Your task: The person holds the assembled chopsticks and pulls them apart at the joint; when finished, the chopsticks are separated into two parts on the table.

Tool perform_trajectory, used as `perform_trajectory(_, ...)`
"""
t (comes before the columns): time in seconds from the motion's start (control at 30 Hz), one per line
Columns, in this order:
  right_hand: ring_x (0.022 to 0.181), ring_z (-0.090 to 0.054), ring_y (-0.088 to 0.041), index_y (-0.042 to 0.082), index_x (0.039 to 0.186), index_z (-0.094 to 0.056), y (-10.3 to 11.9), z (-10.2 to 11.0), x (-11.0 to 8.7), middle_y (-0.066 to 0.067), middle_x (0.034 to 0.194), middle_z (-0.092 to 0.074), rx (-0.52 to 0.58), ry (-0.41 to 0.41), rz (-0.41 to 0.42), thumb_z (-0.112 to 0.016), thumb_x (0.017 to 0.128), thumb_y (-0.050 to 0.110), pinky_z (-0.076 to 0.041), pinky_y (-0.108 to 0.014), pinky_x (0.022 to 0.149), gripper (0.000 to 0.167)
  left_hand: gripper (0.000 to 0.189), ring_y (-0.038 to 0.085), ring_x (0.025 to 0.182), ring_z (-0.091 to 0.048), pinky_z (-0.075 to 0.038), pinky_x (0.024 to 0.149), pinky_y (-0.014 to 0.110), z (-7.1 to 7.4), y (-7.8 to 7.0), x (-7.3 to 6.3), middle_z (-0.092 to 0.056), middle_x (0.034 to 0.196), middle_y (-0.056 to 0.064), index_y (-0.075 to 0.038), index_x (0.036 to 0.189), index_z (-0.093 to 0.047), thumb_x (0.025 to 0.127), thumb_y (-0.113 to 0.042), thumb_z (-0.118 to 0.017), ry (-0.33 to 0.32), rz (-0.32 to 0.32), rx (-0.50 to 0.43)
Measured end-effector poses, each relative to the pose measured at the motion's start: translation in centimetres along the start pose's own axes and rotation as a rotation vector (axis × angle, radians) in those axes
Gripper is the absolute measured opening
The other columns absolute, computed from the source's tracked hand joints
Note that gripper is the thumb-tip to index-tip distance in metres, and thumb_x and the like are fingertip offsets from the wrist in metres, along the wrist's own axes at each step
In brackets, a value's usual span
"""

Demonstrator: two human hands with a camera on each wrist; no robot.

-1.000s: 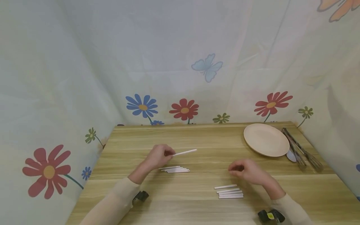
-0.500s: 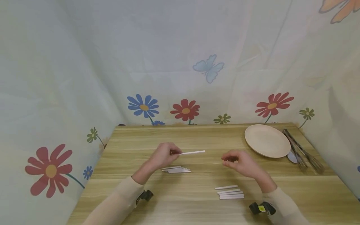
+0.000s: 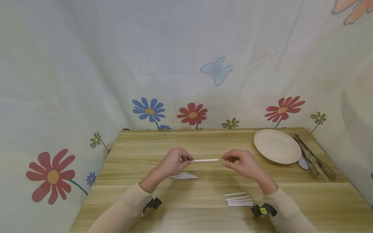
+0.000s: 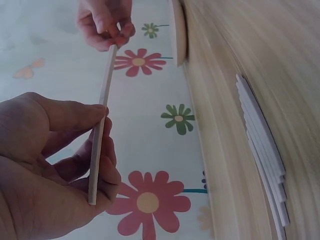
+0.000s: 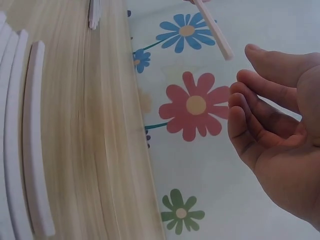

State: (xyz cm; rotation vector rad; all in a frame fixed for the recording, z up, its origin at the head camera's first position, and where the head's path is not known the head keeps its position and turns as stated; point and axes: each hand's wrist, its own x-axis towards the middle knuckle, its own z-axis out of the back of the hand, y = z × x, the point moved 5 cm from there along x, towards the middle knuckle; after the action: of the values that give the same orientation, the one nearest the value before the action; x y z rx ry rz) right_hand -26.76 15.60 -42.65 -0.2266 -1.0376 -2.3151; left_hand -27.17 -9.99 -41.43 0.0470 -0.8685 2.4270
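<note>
My left hand (image 3: 176, 160) pinches a thin white stick (image 3: 206, 160) between thumb and fingers, holding it level above the table. In the left wrist view the stick's (image 4: 104, 95) near end passes across the curled fingers and its far end points at the other hand. My right hand (image 3: 240, 162) hovers just off the stick's free end, holding nothing. Thumb and fingers of that hand (image 5: 280, 115) are apart in the right wrist view. A bunch of white sticks (image 3: 185, 176) lies below my left hand. Several more sticks (image 3: 239, 202) lie side by side nearer the front, below my right hand.
A round beige plate (image 3: 276, 146) lies at the back right of the wooden table (image 3: 163, 139). Beside it are a spoon (image 3: 303, 162) and metal utensils (image 3: 316, 158) with dark handles. A flower-printed cloth (image 3: 175, 81) hangs behind the table.
My left hand has moved right with the stick, which now lies more level. My right hand has come left and up to near its free end. The piles on the table stay put.
</note>
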Motion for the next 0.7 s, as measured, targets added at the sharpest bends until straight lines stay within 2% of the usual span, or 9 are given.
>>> perform_trajectory(0.13, 0.073, -0.057, -0.003, 0.013, 0.098, -0.074, 0.5, -0.4, 0.4, 0.007, 0.087, -0.068, 0.011, 0.003, 0.024, -0.078, 0.083, 0.016, -0.054, -0.033, 0.068, 0.016, 0.01, 0.006, 0.071, -0.057, -0.048, 0.063, 0.02, -0.2, -0.7, 0.1, -0.067, 0.083, -0.005, -0.008, 0.095, -0.077, 0.087, -0.009, -0.072, 0.007, -0.02, -0.002)
perform_trajectory(0.3, 0.07, -0.054, -0.001, 0.016, 0.093, -0.075, 0.8, -0.8, 0.7, 0.01, 0.082, -0.066, -0.012, -0.001, 0.071, -0.077, 0.083, 0.014, -0.05, -0.026, 0.062, 0.011, 0.01, 0.005, 0.072, -0.057, -0.049, 0.064, 0.019, -0.4, -1.4, 0.1, -0.068, 0.084, -0.005, -0.009, 0.096, -0.078, 0.087, -0.009, -0.072, 0.013, -0.047, -0.004)
perform_trajectory(0.43, 0.068, -0.053, -0.001, 0.017, 0.087, -0.075, 1.3, -0.9, 0.6, 0.01, 0.079, -0.065, -0.04, -0.051, 0.111, -0.078, 0.081, 0.008, -0.048, -0.023, 0.059, 0.011, 0.011, 0.006, 0.074, -0.058, -0.049, 0.065, 0.02, -0.5, -1.9, 0.1, -0.068, 0.086, -0.003, -0.01, 0.096, -0.077, 0.089, -0.008, -0.07, 0.012, -0.054, -0.003)
perform_trajectory(0.6, 0.067, -0.051, -0.001, 0.014, 0.083, -0.072, 2.0, -0.8, 0.4, 0.008, 0.078, -0.064, -0.058, -0.129, 0.177, -0.077, 0.077, -0.002, -0.046, -0.021, 0.058, 0.017, 0.009, 0.008, 0.075, -0.057, -0.049, 0.066, 0.021, -0.9, -2.2, 0.0, -0.066, 0.086, -0.001, -0.006, 0.096, -0.075, 0.09, -0.005, -0.067, 0.004, -0.028, 0.026)
perform_trajectory(0.7, 0.066, -0.052, -0.002, 0.011, 0.083, -0.071, 2.3, -0.7, 0.2, 0.006, 0.079, -0.065, -0.065, -0.144, 0.204, -0.076, 0.079, -0.002, -0.046, -0.021, 0.057, 0.015, 0.009, 0.01, 0.076, -0.06, -0.05, 0.066, 0.021, -1.0, -2.3, 0.0, -0.067, 0.087, 0.001, -0.005, 0.095, -0.074, 0.091, -0.004, -0.066, -0.006, -0.037, 0.034)
